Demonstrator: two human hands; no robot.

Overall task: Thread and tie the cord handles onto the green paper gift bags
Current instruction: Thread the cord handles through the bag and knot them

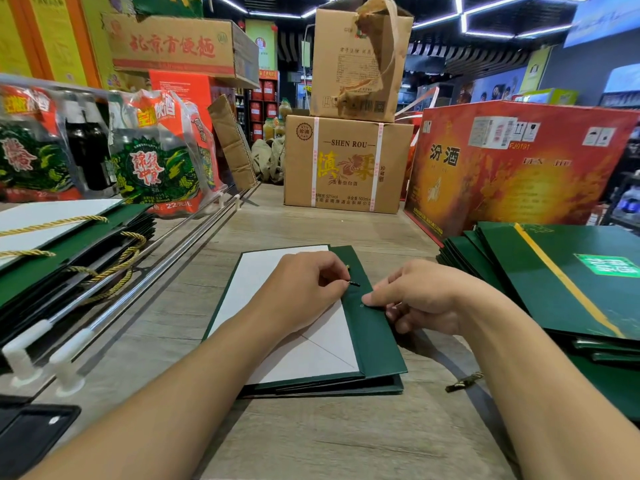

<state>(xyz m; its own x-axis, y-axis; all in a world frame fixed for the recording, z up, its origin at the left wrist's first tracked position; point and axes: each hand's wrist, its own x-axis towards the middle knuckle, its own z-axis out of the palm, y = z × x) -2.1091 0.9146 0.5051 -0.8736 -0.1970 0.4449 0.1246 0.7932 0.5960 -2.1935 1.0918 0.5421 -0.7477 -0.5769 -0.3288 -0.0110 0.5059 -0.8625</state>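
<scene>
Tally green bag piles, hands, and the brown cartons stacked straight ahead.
Green bag piles: 3 (left pile with gold handles, centre pile, right pile)
Hands: 2 (left hand pinches a cord tip, right hand holds the centre pile's flap)
Brown cartons: 2 (SHEN ROU carton, torn carton on top)
Total: 7

gift bag (374, 341): flap being shown in dark green, panel in white | cord tip (355, 284): being shown in black | stacked bags (540, 278): dark green being crossed by a yellow stripe, label being shown in light green | cords (52, 224): twisted gold being displayed | table (311, 438): grey-brown wood grain being displayed | large box (512, 168): red-orange being patterned with gold | carton (346, 164): plain brown being overprinted in yellow and red
</scene>
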